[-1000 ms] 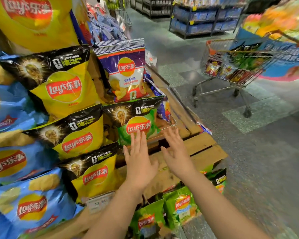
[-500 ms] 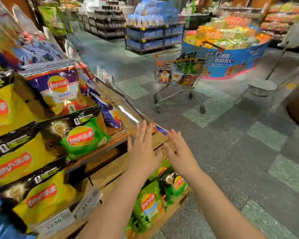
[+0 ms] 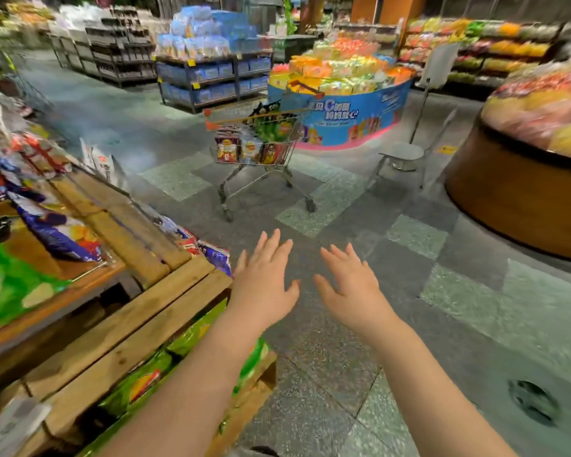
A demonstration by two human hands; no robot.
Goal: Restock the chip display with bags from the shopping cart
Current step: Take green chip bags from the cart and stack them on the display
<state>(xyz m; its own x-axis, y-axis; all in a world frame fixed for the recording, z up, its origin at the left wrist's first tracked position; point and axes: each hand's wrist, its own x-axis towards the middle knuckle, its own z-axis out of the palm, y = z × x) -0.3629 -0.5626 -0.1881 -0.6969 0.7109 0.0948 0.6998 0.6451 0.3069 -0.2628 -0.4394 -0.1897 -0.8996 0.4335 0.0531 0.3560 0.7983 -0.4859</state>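
Past the display (image 3: 139, 311), hands (image 3: 264, 285) now face cart (image 3: 254, 140)

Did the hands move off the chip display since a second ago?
Yes. Both hands, left and right, were over the wooden display; now they hang empty over the floor to its right, toward the shopping cart.

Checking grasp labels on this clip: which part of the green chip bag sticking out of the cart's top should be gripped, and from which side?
Probably its upper edge, from above. The green chip bag stands above the rim of the shopping cart, whose wire walls block its sides. Both the left hand and right hand are open, empty and well short of the cart. Motion blur hides the bag's seam.
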